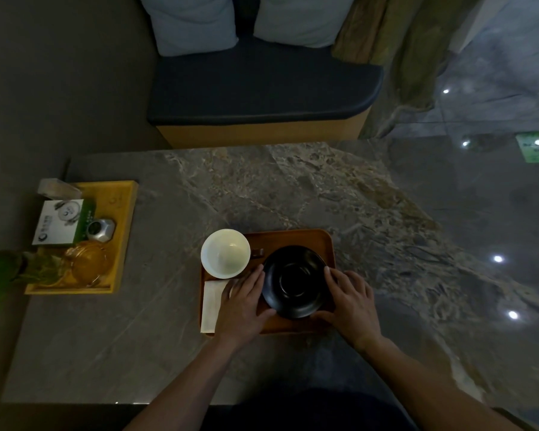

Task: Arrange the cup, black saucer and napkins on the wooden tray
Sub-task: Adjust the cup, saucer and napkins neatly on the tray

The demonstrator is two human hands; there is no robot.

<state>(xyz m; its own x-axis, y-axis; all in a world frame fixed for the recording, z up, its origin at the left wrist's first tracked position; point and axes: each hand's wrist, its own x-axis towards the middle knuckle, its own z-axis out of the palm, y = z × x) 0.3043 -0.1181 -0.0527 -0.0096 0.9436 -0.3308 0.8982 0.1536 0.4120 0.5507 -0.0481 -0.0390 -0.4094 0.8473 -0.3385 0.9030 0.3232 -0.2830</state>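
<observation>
A person looks down at a grey, marbled stone bench. Near its front edge lies a brown wooden tray with rounded corners. A black saucer sits on the right half of the tray. Both bare hands hold it by the rim: the left hand wraps its left side, with the thumb under the near edge, and the right hand wraps its right side, so each grip is clamped on the saucer. Whether the saucer rests flat or is slightly raised cannot be told.

A white cup, empty and upright, stands at the tray's far left corner, overlapping its edge. White folded napkins lie along the tray's left side, partly hidden beneath the left hand.

Well apart, at the bench's left end, a yellow tray carries a white and green box, a small silver container and an amber glass dish. Green leaves show at the left edge. Beyond the bench stands a dark cushioned seat.
</observation>
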